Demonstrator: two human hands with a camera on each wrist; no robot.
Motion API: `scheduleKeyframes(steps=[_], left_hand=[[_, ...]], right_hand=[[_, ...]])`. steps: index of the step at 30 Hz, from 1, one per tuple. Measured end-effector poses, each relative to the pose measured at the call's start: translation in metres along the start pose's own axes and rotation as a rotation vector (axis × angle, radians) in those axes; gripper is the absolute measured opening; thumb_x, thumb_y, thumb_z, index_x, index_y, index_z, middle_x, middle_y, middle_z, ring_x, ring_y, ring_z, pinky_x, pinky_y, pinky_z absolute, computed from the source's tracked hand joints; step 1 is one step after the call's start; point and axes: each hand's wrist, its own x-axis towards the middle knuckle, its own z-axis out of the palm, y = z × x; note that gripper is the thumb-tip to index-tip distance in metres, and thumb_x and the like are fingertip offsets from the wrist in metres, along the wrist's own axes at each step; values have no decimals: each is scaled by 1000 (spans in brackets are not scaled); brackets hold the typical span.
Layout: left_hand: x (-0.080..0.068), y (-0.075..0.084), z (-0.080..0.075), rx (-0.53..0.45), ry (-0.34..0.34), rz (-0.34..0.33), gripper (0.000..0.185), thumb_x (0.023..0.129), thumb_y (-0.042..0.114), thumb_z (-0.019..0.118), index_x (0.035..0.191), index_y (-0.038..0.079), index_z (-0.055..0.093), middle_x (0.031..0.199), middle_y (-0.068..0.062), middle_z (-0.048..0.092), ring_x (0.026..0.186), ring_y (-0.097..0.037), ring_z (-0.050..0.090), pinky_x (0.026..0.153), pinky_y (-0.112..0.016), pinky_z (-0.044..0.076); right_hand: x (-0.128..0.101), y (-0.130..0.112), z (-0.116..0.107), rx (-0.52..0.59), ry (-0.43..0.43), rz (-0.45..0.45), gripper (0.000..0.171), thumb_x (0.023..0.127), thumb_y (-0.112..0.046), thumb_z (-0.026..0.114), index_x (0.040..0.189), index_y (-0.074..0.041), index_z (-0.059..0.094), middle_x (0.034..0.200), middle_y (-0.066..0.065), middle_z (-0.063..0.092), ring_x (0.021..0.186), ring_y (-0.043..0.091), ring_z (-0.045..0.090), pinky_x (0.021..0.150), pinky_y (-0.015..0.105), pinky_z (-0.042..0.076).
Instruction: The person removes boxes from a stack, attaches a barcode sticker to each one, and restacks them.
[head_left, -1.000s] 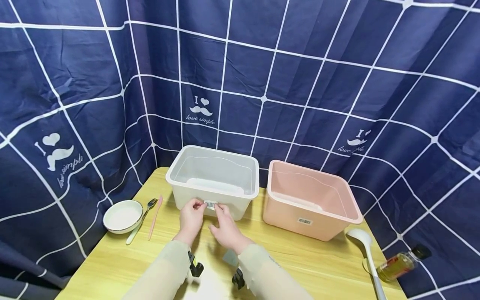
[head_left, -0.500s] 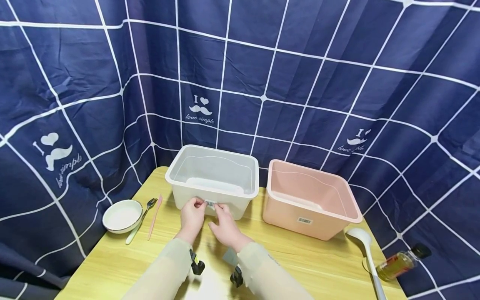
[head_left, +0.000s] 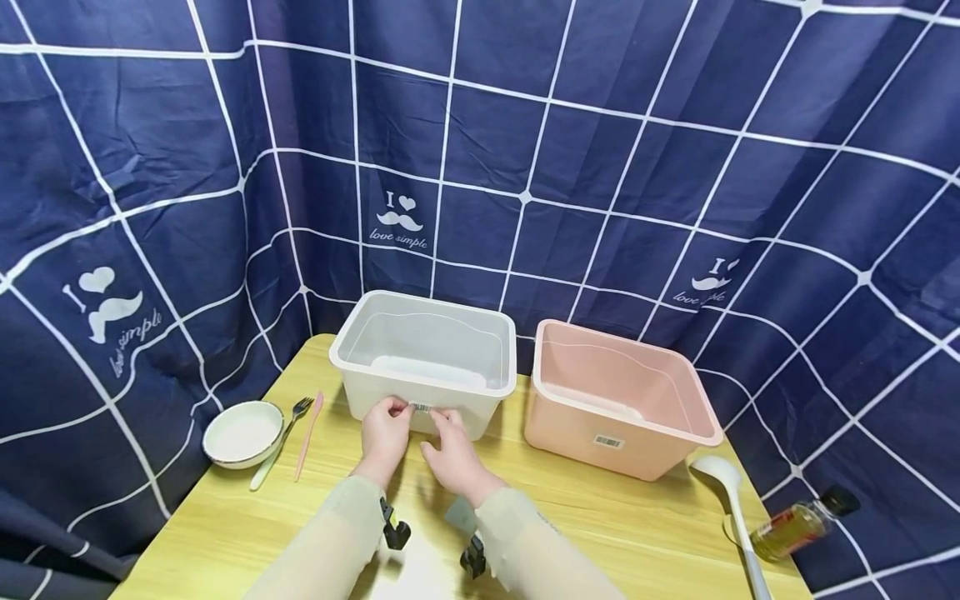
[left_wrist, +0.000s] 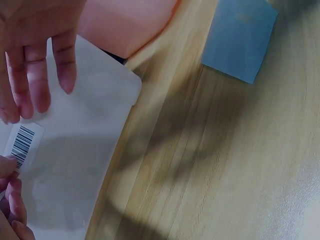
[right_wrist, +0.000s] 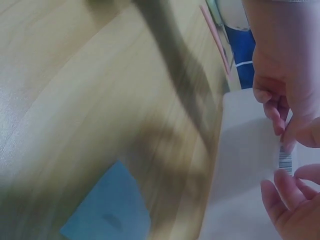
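A white barcode sticker lies on the front wall of the grey-white plastic bin. My left hand pinches the sticker's left end between thumb and curled finger. At the other end, the fingertips of my right hand touch the sticker, and its fingers look fairly straight in the left wrist view. The right thumb stands apart from the sticker in the head view. Whether the sticker's covered ends are stuck down is hidden by the fingers.
A pink bin with its own barcode stands to the right. At left are a bowl, a fork and a pink knife. A ladle and an oil bottle lie at right. A blue-grey piece lies below the hands.
Both hands stay at the sticker with only slight finger movement. Less of the sticker's white lower part shows between the fingers now. Bins and other things have not moved.
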Motion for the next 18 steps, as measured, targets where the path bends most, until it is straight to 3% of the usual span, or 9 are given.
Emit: scheduleKeyframes(steps=[10, 18], left_hand=[[-1, 0, 0, 4, -4, 9, 14, 89, 20, 72, 80, 10, 70, 73, 0, 63, 70, -21, 59, 66, -38, 45], [0, -4, 0, 17, -14, -2, 16, 90, 22, 72, 78, 11, 69, 72, 1, 63, 68, -20, 58, 64, -37, 45]], right_hand=[[3, 3, 1, -11, -62, 33, 64, 90, -7, 66, 147, 5, 38, 114, 11, 52, 88, 21, 54, 77, 32, 48], [6, 2, 3, 21, -68, 49, 64, 90, -6, 67, 145, 7, 39, 112, 10, 53, 87, 27, 56, 72, 28, 46]])
